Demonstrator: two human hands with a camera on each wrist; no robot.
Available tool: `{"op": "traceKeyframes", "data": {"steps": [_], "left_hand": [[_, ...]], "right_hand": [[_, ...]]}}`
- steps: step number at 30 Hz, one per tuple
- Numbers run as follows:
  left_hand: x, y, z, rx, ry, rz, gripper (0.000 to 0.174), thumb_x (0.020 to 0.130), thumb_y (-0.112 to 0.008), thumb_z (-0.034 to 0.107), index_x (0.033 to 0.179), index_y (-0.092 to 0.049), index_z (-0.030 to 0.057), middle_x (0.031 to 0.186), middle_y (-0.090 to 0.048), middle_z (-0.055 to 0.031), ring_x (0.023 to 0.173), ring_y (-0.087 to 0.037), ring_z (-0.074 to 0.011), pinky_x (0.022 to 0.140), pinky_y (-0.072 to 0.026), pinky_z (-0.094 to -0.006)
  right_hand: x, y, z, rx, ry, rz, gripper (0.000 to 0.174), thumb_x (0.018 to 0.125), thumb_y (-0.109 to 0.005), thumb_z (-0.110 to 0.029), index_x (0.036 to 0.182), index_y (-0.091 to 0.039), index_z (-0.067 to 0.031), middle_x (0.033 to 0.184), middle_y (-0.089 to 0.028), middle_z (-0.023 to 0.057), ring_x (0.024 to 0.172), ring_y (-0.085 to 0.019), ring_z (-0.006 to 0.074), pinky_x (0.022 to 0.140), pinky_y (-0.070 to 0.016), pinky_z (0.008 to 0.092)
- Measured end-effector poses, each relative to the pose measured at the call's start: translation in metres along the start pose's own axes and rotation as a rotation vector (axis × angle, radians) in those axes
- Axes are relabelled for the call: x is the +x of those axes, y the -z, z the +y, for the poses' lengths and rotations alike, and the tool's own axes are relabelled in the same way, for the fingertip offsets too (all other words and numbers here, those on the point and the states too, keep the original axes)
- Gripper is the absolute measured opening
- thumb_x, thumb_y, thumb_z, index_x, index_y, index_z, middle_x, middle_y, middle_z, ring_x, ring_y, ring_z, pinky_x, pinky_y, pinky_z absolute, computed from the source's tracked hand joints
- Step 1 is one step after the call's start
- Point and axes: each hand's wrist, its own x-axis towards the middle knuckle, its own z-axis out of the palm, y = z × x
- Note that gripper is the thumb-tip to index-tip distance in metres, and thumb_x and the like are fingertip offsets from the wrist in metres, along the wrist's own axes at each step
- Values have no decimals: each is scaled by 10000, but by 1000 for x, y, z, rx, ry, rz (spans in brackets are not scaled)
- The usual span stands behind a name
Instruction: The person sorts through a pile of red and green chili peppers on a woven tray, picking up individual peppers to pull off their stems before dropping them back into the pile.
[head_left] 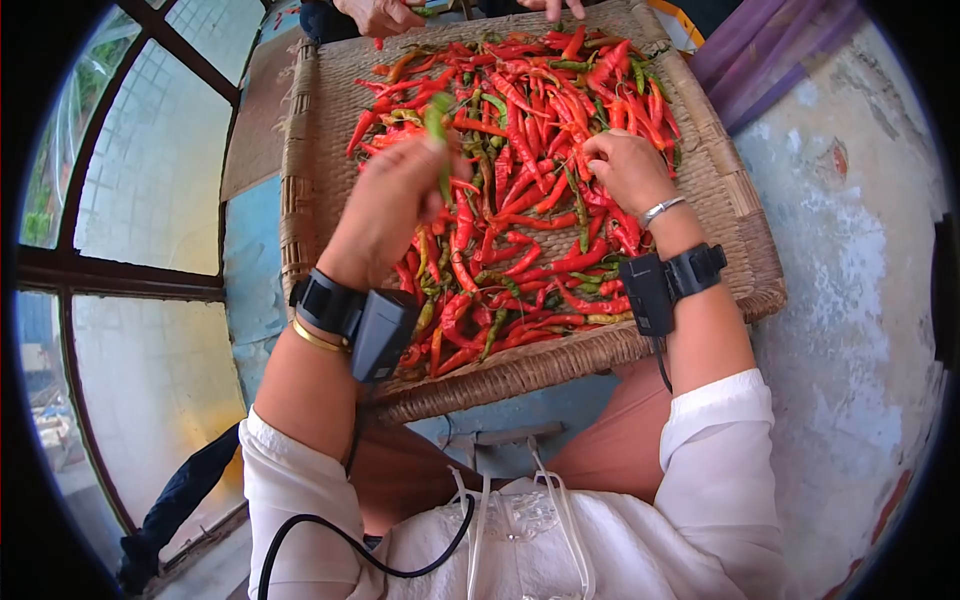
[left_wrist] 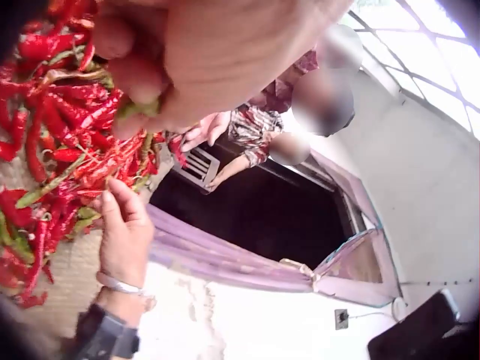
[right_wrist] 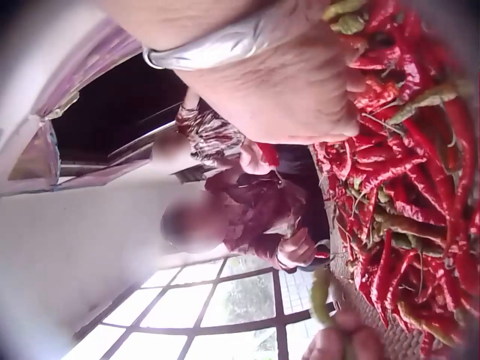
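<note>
A green chili pepper (head_left: 437, 117) stands up from the fingers of my left hand (head_left: 392, 200), which pinches it above the left side of the pile. In the right wrist view the same green pepper rises past the left fingertips. My right hand (head_left: 632, 172), with a silver bangle at its wrist, is at the right part of the red chili peppers (head_left: 540, 225). Its thumb and forefinger come together on a red chili in the left wrist view, partly hidden by the fingers. Green and yellowish chilies lie mixed among the red ones.
The chilies are spread on a large woven tray (head_left: 305, 200) with a raised rim. Across it, another person's hand (head_left: 382, 14) reaches over the far edge. A window (head_left: 150, 160) lies to the left, a worn wall (head_left: 840, 250) and purple curtain (head_left: 770, 60) to the right.
</note>
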Motion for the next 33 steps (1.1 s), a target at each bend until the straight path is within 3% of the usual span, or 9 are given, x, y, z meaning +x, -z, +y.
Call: {"op": "traceKeyframes", "data": {"steps": [1, 4, 13, 18, 19, 25, 28, 29, 33], "left_hand": [[8, 10, -3, -271, -5, 52, 241, 878, -452, 249, 956, -498, 26, 852, -585, -41, 528, -485, -53, 474, -424, -187], [9, 13, -9, -454, 130, 282, 252, 882, -442, 256, 976, -483, 25, 862, -583, -44, 556, -511, -70, 468, -433, -192], [-2, -15, -26, -227, 295, -131, 249, 871, -480, 228, 1056, -513, 64, 898, -606, -33, 624, -531, -58, 543, -433, -191], [-3, -18, -30, -153, 290, -61, 244, 868, -489, 228, 1048, -519, 65, 909, -602, -27, 618, -526, -52, 549, -431, -188], [-3, -18, -31, -112, 279, -34, 242, 867, -490, 226, 1047, -520, 67, 915, -601, -26, 616, -523, -50, 551, -429, -185], [-5, -20, -35, -56, 287, -192, 203, 847, -528, 243, 943, -562, 67, 776, -575, 17, 581, -496, -32, 516, -396, -160], [-9, -26, -33, 13, 237, -191, 193, 866, -496, 255, 900, -578, 84, 682, -545, 59, 559, -477, -20, 503, -383, -159], [-10, -26, -33, 12, 236, -191, 193, 866, -496, 255, 900, -578, 84, 682, -545, 59, 559, -477, -20, 503, -383, -159], [-6, -18, -24, 57, 225, -151, 211, 874, -476, 263, 859, -581, 80, 670, -551, 44, 547, -465, -27, 492, -377, -159]], "right_hand": [[0, -4, 2, -45, -16, 29, 218, 733, -567, -142, 935, -573, -61, 875, -575, 136, 851, -550, 312, 735, -444, 404], [1, -16, 1, -130, -102, -32, 324, 730, -595, -169, 1023, -510, -61, 891, -580, 153, 872, -550, 312, 748, -443, 403], [2, -28, -5, -3, -383, -2, 250, 704, -581, -199, 917, -562, -69, 848, -604, 151, 789, -575, 321, 707, -457, 410], [-4, -8, -42, 250, -164, -80, 196, 688, -542, -182, 825, -590, -50, 810, -595, 157, 755, -566, 321, 690, -452, 410], [-8, -17, -48, 277, -37, 57, 169, 689, -571, -144, 815, -580, -31, 722, -590, 149, 673, -575, 287, 610, -447, 361], [-28, -12, -88, 610, 21, -206, 157, 750, -559, -114, 825, -564, 24, 695, -608, 95, 635, -584, 139, 578, -457, 272], [-32, -20, -93, 914, -61, -347, 204, 751, -541, -193, 834, -595, -15, 640, -593, 116, 589, -591, 206, 570, -461, 317], [-35, -16, -92, 1008, -180, -438, 209, 784, -520, -198, 816, -600, -8, 618, -581, 89, 545, -568, 153, 547, -453, 284], [-28, -2, -76, 707, -87, -469, 300, 796, -491, -297, 751, -606, -24, 701, -601, 130, 627, -585, 251, 590, -459, 351]]}}
